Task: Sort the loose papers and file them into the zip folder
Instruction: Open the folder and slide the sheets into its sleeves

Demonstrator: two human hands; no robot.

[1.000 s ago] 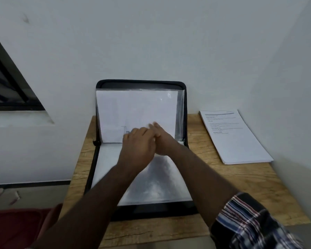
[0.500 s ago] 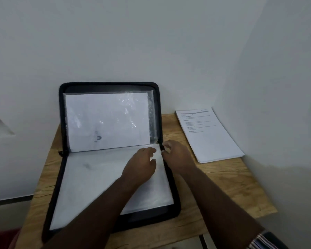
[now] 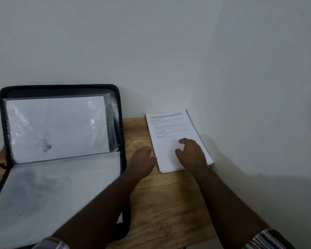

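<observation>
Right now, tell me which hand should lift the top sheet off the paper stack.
Right. The right hand already hovers over the paper stack, fingers loosely curled above the top sheet. The left hand only reaches the stack's left edge.

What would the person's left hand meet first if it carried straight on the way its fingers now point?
Most likely the left edge of the paper stack: the left hand points right and away, its fingertips about at that edge; whether they touch is unclear.

Bare table [image 3: 169, 203] lies between the zip folder [image 3: 121, 123] and the paper stack [image 3: 169, 126] — walls [image 3: 169, 51] hem the stack's far and right sides.
</observation>
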